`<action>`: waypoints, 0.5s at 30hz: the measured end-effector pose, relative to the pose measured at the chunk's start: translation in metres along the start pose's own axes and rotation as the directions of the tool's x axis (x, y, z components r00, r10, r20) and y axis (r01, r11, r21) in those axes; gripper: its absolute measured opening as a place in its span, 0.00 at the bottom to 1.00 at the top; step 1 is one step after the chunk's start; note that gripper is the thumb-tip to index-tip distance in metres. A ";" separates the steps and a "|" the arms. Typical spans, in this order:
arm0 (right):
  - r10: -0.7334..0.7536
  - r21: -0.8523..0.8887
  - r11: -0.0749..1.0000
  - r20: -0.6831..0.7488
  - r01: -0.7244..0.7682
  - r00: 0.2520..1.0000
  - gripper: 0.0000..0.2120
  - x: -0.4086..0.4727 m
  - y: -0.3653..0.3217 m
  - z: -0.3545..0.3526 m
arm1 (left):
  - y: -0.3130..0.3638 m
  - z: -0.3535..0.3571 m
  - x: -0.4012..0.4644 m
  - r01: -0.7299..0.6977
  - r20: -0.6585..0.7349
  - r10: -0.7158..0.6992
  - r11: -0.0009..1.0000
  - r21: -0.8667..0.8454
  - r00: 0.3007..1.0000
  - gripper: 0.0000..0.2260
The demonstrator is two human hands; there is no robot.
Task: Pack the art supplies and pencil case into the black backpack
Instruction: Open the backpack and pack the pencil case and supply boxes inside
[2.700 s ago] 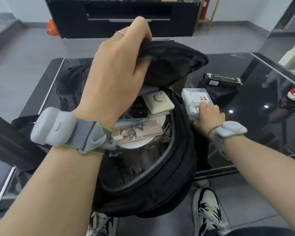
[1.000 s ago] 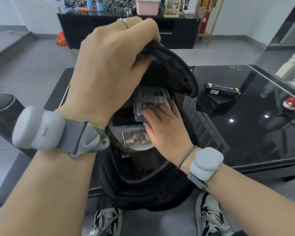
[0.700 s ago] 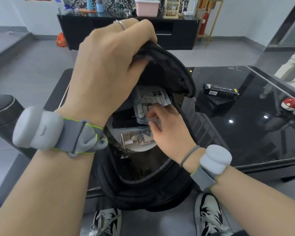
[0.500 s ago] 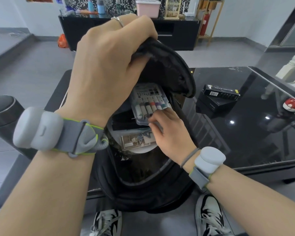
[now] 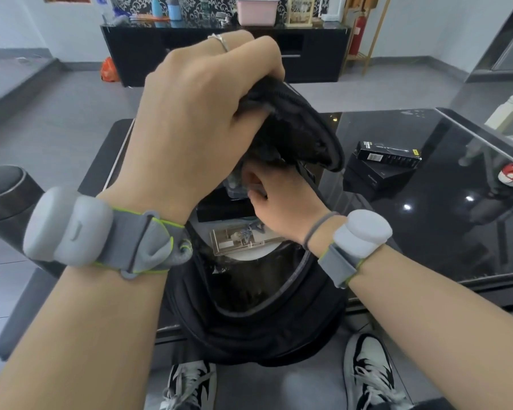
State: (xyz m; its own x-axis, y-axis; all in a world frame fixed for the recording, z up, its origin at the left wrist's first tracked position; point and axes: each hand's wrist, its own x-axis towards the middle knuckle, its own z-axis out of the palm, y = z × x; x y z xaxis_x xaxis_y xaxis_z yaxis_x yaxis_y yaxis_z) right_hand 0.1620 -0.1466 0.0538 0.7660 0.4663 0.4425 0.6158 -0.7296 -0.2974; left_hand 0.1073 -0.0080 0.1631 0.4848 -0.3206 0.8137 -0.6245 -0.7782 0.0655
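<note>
Marker case [image 5: 234, 187] inside backpack [image 5: 249, 327] — between both hands.

The right hand's [image 5: 282, 199] fingertips and most of the marker pack [image 5: 234, 184] hide under the backpack flap [image 5: 302, 134].

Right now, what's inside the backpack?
Inside the backpack: a clear case on something white, a dark flat item. The right hand pushes a marker pack, mostly hidden. Deeper contents are dark.

The left hand [image 5: 202, 119] grips the raised flap of the black backpack [image 5: 249, 327] at the table [image 5: 427, 232] edge. The right hand [image 5: 282, 202] reaches inside, fingers hidden under the flap, above a clear case [image 5: 237, 241]. Two black boxes [image 5: 382, 164] lie nearby.
</note>
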 end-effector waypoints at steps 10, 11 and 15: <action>0.088 -0.124 0.990 0.153 -0.069 0.984 0.14 -0.010 -0.007 -0.015 | 0.013 0.005 -0.001 0.048 0.198 -0.017 0.988 -0.149 0.980 0.07; 0.103 -0.135 0.987 0.144 -0.084 0.984 0.13 -0.012 -0.007 -0.011 | 0.014 0.007 -0.004 0.078 0.237 -0.038 0.984 -0.160 0.971 0.07; 0.064 -0.201 0.978 0.025 -0.058 0.998 0.10 -0.031 -0.008 -0.004 | 0.011 0.015 -0.017 0.173 0.386 -0.096 0.970 -0.170 0.918 0.04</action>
State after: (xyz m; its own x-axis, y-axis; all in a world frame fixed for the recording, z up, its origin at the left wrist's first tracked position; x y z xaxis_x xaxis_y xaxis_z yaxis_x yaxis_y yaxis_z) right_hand 0.1327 -0.1575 0.0461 0.8085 0.4305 0.4013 0.5206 -0.8412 -0.1462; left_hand 0.1017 -0.0188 0.1416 0.7409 -0.4280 0.5177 -0.6263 -0.7186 0.3023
